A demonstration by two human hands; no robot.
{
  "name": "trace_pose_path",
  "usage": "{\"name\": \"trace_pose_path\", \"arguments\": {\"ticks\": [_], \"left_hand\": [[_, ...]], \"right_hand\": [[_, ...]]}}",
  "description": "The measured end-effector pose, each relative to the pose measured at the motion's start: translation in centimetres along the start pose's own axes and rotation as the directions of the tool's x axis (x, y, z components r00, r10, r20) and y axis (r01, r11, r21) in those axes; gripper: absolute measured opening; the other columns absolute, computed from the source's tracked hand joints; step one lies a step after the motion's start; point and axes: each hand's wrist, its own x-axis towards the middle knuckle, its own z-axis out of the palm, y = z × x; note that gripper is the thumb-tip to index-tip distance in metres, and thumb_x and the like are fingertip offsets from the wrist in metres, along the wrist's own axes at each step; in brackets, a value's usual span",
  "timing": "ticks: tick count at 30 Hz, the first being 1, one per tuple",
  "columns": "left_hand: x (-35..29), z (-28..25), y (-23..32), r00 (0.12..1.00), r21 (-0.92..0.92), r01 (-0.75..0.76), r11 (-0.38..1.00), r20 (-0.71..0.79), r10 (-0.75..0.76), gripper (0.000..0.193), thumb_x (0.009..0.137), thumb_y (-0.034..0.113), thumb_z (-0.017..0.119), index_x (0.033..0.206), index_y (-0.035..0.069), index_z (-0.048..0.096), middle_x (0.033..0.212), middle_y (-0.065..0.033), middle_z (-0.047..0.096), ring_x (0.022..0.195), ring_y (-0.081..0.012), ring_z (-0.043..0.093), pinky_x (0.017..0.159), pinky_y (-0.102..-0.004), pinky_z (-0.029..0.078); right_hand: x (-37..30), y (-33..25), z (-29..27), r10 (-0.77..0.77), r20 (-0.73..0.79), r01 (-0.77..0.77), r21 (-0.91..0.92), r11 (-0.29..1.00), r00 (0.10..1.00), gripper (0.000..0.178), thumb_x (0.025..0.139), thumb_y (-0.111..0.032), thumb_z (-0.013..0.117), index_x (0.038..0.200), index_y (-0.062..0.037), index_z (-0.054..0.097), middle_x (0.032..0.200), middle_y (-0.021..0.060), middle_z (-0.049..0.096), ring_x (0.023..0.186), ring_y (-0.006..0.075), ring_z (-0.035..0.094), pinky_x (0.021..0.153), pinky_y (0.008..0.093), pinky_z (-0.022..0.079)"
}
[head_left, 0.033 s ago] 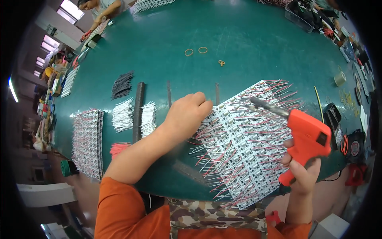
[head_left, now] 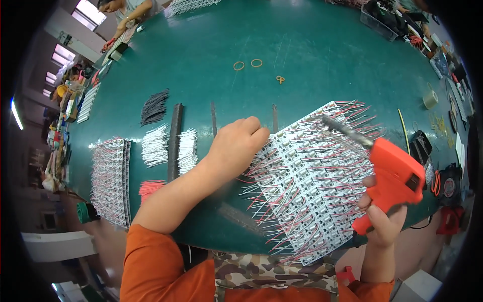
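Note:
My right hand (head_left: 385, 221) grips a red soldering gun (head_left: 395, 173) by its handle. The gun's metal tip points up and left, over a panel of small white circuit boards (head_left: 302, 186). Red, white and dark wires stick out along both sides of this panel, which lies slanted on the table. My left hand (head_left: 239, 146) is closed, its fingertips bent down at the panel's upper left edge. Whatever those fingers pinch is hidden beneath them.
Left of my forearm lie bundles of white (head_left: 155, 145), black (head_left: 155, 106) and red tubes (head_left: 150, 188), a dark bar (head_left: 175, 141) and a stack of wired boards (head_left: 110, 181). Rubber bands (head_left: 256, 63) lie farther back. Scissors (head_left: 435, 182) sit at right. Another person (head_left: 128, 15) works far left.
The soldering gun in my right hand has shifted slightly right, its tip a little farther from my left hand. My left hand and the panel look unmoved.

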Motion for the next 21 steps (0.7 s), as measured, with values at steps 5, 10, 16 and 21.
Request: {"name": "trace_pose_path", "arguments": {"ticks": [5,10,16,21], "left_hand": [[-0.2,0.5,0.0,0.996,-0.003,-0.015,1.000,-0.083,0.015,0.017,0.082,0.008,0.061,0.098,0.007,0.066,0.088,-0.0096,0.057,0.084,-0.0312,0.062,0.069,-0.0437,0.051],[-0.4,0.6,0.1,0.999,0.015,-0.020,1.000,-0.038,0.021,0.015,0.082,0.010,0.063,0.097,0.008,0.065,0.086,-0.0079,0.059,0.079,-0.0312,0.062,0.067,-0.0434,0.051],[-0.5,0.6,0.4,0.999,0.058,-0.038,0.998,-0.030,0.040,0.015,0.081,0.011,0.062,0.096,0.010,0.066,0.088,-0.0069,0.059,0.081,-0.0289,0.063,0.070,-0.0416,0.050],[-0.5,0.7,0.2,0.998,0.063,-0.063,0.996,-0.002,0.063,0.017,0.080,0.010,0.061,0.097,0.009,0.066,0.090,-0.0060,0.061,0.084,-0.0274,0.063,0.073,-0.0412,0.049]], "right_hand": [[1.5,-0.8,1.9,0.106,0.061,-0.105,-0.024,0.994,0.993,0.069,0.080,-0.013,0.071,0.140,0.0095,0.045,0.122,0.0220,0.065,0.089,0.0185,0.069,0.076,0.0300,0.056],[1.2,0.1,2.7,0.110,0.138,-0.110,-0.011,0.994,0.984,0.061,0.085,-0.008,0.070,0.140,0.0062,0.049,0.124,0.0211,0.066,0.101,0.0216,0.070,0.086,0.0342,0.057],[1.6,2.0,2.5,-0.018,0.300,0.054,-0.112,0.992,0.954,0.053,0.087,0.000,0.066,0.137,0.0045,0.051,0.124,0.0184,0.066,0.104,0.0205,0.068,0.090,0.0342,0.055],[1.7,3.2,4.1,-0.114,0.255,0.152,-0.135,0.979,0.960,0.032,0.086,0.000,0.068,0.118,0.0035,0.065,0.100,0.0102,0.072,0.084,0.0151,0.070,0.074,0.0295,0.054]]}}
